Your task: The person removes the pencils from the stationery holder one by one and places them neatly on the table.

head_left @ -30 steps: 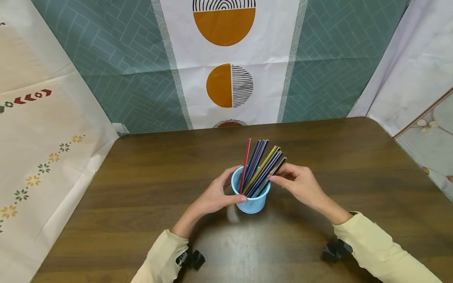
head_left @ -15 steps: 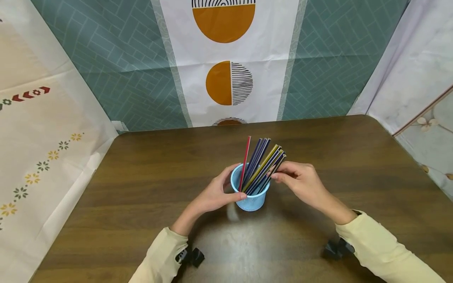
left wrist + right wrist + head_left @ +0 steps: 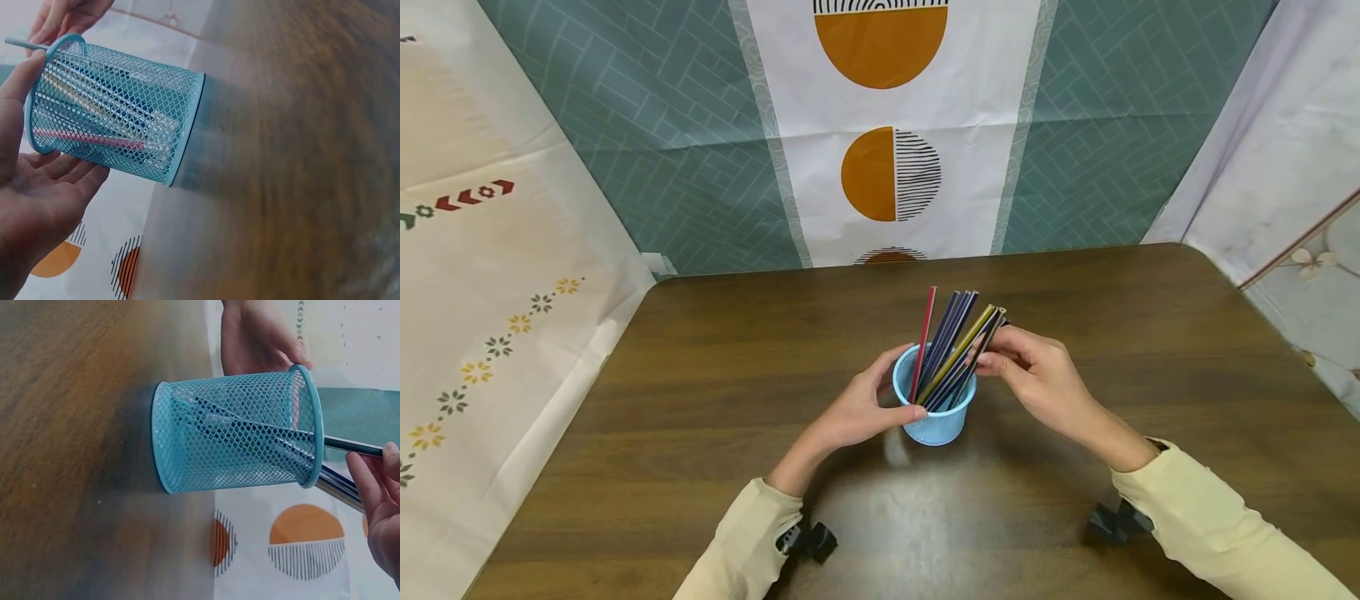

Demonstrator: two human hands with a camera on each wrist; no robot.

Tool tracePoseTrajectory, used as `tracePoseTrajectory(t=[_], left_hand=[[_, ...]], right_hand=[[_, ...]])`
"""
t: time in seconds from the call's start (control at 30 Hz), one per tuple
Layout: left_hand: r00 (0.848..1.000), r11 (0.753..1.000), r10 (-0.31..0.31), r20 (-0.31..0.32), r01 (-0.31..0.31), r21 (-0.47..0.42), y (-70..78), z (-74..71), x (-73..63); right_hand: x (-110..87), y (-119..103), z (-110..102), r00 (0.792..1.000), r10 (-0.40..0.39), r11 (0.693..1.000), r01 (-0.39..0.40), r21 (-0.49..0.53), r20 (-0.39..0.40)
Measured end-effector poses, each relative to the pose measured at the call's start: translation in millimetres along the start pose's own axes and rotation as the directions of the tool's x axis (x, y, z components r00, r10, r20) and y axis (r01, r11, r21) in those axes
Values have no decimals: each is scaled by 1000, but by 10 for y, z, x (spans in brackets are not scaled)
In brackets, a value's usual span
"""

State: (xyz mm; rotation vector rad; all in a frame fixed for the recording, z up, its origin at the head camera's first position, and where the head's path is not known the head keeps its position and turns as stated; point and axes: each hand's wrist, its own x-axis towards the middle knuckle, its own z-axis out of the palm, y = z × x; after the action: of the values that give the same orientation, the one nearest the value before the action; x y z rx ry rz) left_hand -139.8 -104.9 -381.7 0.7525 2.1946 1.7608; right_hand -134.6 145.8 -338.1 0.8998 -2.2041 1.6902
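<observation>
- Right hand (image 3: 1043, 379) pinches a dark pencil (image 3: 350, 446) between thumb and fingers, just above the right side of the cup (image 3: 936, 432); its lower part runs down inside, seen through the mesh.
- Left hand (image 3: 855, 408) grasps the cup from the left, thumb on the near rim, fingers along the left and far side.
- The cup stands upright on the table (image 3: 700, 375), between the two hands.
- It is light blue, with open mesh walls, a solid round rim and a solid band at the base.
- Inside is a bunch of pencils, their upper parts rising well above the rim.
- A red pencil (image 3: 922, 346) stands at the left of the bunch, nearly upright.
- Beside it, several blue pencils (image 3: 950, 329) lean to the far right.
- Next comes a yellow pencil (image 3: 973, 332), leaning more, with further dark ones close to its right; their exact number is hard to tell.
- The pencils are slim and straight, with flat upper ends.
- Beyond the table's far edge hangs a patterned cloth (image 3: 970, 75).
</observation>
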Motion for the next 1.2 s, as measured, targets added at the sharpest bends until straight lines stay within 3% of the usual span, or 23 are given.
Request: tracePoseTrajectory(t=[0.17, 0.4, 0.57, 1.2], left_hand=[[1000, 1000, 4, 0, -4, 16, 10, -8, 1], [1000, 1000, 8, -1, -8, 11, 3, -4, 7], [1000, 1000, 11, 4, -11, 16, -8, -14, 5], [1000, 999, 30, 5, -30, 13, -24, -16, 0]], right_hand=[[54, -54, 5, 999, -44, 999, 44, -11, -12], [147, -190, -33, 987, -155, 977, 147, -156, -40], [234, -284, -73, 980, -193, 960, 177, -217, -57], [419, -528, -229, 968, -235, 955, 214, -204, -88]])
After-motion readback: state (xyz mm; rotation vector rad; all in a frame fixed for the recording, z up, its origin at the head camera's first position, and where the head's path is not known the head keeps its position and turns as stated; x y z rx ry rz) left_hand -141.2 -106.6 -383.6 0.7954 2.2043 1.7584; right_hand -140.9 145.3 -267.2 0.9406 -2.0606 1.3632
